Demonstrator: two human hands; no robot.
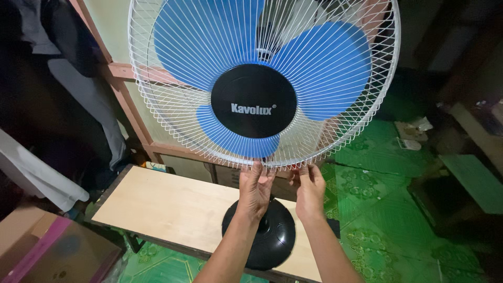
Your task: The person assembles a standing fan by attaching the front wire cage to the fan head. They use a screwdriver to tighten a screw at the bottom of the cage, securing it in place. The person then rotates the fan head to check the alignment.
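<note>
A stand fan fills the upper view: a white wire grille (173, 118) over three blue blades (325, 68) and a black round hub cap (253, 100). Its black round base (272, 241) rests on a light wooden board (167, 207). My left hand (254, 189) reaches up with fingertips on the bottom rim of the grille. My right hand (310, 189) is beside it, fingers pinching the same bottom rim. The fan's pole is hidden behind my hands.
A wooden frame (131, 99) and hanging dark clothes (63, 63) stand at the left. A cardboard box (47, 246) sits at the lower left. Green patterned flooring (387, 209) spreads to the right, with a low wooden bench (477, 178) and small litter (411, 133).
</note>
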